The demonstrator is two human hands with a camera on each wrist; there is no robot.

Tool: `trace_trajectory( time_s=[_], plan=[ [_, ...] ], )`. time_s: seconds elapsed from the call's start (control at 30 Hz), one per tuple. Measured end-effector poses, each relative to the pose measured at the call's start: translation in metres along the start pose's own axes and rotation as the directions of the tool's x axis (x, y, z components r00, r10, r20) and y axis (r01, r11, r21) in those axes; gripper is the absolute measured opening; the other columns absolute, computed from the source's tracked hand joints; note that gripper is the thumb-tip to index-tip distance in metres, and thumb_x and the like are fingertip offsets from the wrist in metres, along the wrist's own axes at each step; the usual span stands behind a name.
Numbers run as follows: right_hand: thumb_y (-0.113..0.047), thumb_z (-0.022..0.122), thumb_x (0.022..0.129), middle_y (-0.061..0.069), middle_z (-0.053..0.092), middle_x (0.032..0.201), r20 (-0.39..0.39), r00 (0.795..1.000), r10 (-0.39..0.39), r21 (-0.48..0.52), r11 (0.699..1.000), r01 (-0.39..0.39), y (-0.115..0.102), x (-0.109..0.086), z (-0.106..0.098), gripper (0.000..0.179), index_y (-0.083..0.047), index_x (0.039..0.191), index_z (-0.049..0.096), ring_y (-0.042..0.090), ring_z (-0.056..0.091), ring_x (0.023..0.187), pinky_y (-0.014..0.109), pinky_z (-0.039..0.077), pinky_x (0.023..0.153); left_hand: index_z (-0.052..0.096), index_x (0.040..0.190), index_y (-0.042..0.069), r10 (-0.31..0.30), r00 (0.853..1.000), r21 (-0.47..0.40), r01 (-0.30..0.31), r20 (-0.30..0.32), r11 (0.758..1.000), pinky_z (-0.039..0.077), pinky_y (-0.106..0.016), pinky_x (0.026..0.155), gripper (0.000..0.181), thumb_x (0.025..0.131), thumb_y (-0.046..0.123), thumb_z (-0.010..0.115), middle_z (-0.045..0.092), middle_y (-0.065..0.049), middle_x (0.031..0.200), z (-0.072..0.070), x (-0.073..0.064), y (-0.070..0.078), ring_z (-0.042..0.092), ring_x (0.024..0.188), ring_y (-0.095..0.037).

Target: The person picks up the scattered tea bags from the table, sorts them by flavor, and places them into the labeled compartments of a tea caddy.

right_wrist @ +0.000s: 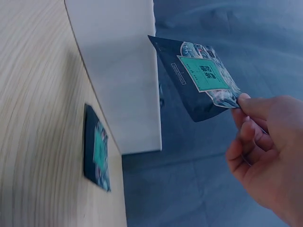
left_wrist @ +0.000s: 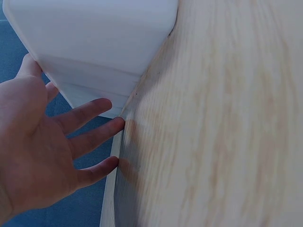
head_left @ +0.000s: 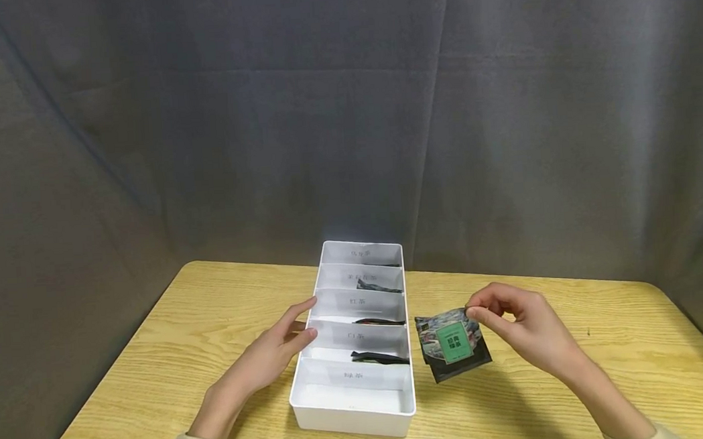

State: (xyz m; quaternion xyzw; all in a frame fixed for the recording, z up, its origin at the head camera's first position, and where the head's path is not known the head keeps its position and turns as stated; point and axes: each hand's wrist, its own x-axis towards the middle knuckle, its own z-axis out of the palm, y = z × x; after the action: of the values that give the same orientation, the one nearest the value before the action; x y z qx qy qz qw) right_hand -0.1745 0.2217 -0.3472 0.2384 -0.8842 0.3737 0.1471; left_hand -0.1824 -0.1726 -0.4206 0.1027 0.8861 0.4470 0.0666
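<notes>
My right hand (head_left: 524, 326) pinches a tea packet (head_left: 454, 342) by its upper corner, between thumb and index finger. The packet is dark with a green label and hangs just right of a white divided box (head_left: 352, 421). A second, similar tea packet (right_wrist: 98, 151) lies on the table beside the box in the right wrist view; in the head view the held packet largely hides it. At the box's left side, my left hand (head_left: 269, 352) touches the rim with extended fingers and grips nothing.
Printed Chinese labels mark the box's several compartments. Dark packets, such as one packet (head_left: 379, 357) near the front and a greenish packet (head_left: 380, 286) farther back, lie in some of them. Behind the wooden table (head_left: 578, 367) hangs a grey curtain (head_left: 297, 129).
</notes>
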Motion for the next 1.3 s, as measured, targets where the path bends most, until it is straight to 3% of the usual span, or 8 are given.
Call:
trace_trajectory(
  time_s=[0.17,0.3,0.67,0.83,1.0,1.3],
  plan=[
    [-0.011,0.073,0.09,-0.012,0.066,0.081,-0.021,0.999,-0.036,0.032,0.999,0.037,-0.015,0.002,0.008,0.016,-0.027,0.089,0.07,0.006,0.049,0.064,0.023,0.041,0.054,0.03,0.151,0.048,0.001,1.0,-0.001,-0.001,0.002,1.0,0.046,-0.05,0.105,0.056,0.1,0.052,0.052,0.061,-0.003,0.133,0.0,0.0,0.001,0.059,0.124,-0.021],
    [-0.005,0.074,0.088,-0.012,0.065,0.08,-0.045,0.993,-0.111,0.061,0.992,0.114,-0.027,0.005,0.018,0.021,-0.026,0.088,0.069,0.005,0.049,0.064,0.022,0.041,0.054,0.03,0.152,0.046,0.006,1.0,-0.002,-0.006,-0.001,1.0,0.046,-0.049,0.106,0.056,0.1,0.052,0.052,0.061,-0.004,0.134,0.0,0.0,0.001,0.058,0.125,-0.021],
    [0.003,0.077,0.082,-0.007,0.067,0.081,-0.113,0.956,-0.272,0.148,0.946,0.287,-0.05,0.008,0.048,0.026,-0.021,0.091,0.069,0.004,0.05,0.064,0.02,0.042,0.053,0.03,0.152,0.045,0.008,1.0,-0.017,-0.007,0.004,1.0,0.045,-0.049,0.107,0.057,0.1,0.051,0.052,0.062,-0.005,0.134,0.001,0.001,0.0,0.058,0.126,-0.022],
    [-0.002,0.075,0.086,-0.007,0.064,0.082,-0.099,0.942,-0.319,0.188,0.924,0.333,-0.053,0.008,0.063,0.018,-0.017,0.092,0.068,0.003,0.049,0.065,0.017,0.042,0.054,0.03,0.153,0.043,0.006,1.0,-0.013,-0.006,0.002,1.0,0.045,-0.05,0.107,0.058,0.1,0.05,0.052,0.062,-0.006,0.133,0.0,0.001,0.001,0.059,0.125,-0.023],
    [-0.015,0.07,0.093,-0.007,0.063,0.084,-0.088,0.913,-0.398,0.197,0.892,0.408,-0.054,0.005,0.077,0.003,-0.014,0.093,0.067,0.002,0.048,0.067,0.016,0.043,0.056,0.029,0.154,0.042,0.009,1.0,-0.012,-0.009,0.002,1.0,0.045,-0.05,0.107,0.058,0.101,0.05,0.051,0.063,-0.006,0.133,0.0,0.001,0.0,0.059,0.125,-0.024],
    [-0.014,0.067,0.096,-0.005,0.065,0.088,-0.117,0.886,-0.449,0.219,0.858,0.464,-0.054,0.002,0.091,0.003,-0.011,0.095,0.067,0.003,0.053,0.072,0.012,0.046,0.06,0.029,0.154,0.042,0.002,1.0,-0.022,-0.002,0.012,1.0,0.045,-0.05,0.107,0.059,0.101,0.05,0.052,0.062,-0.006,0.134,0.0,0.001,0.0,0.058,0.126,-0.024]
  ],
)
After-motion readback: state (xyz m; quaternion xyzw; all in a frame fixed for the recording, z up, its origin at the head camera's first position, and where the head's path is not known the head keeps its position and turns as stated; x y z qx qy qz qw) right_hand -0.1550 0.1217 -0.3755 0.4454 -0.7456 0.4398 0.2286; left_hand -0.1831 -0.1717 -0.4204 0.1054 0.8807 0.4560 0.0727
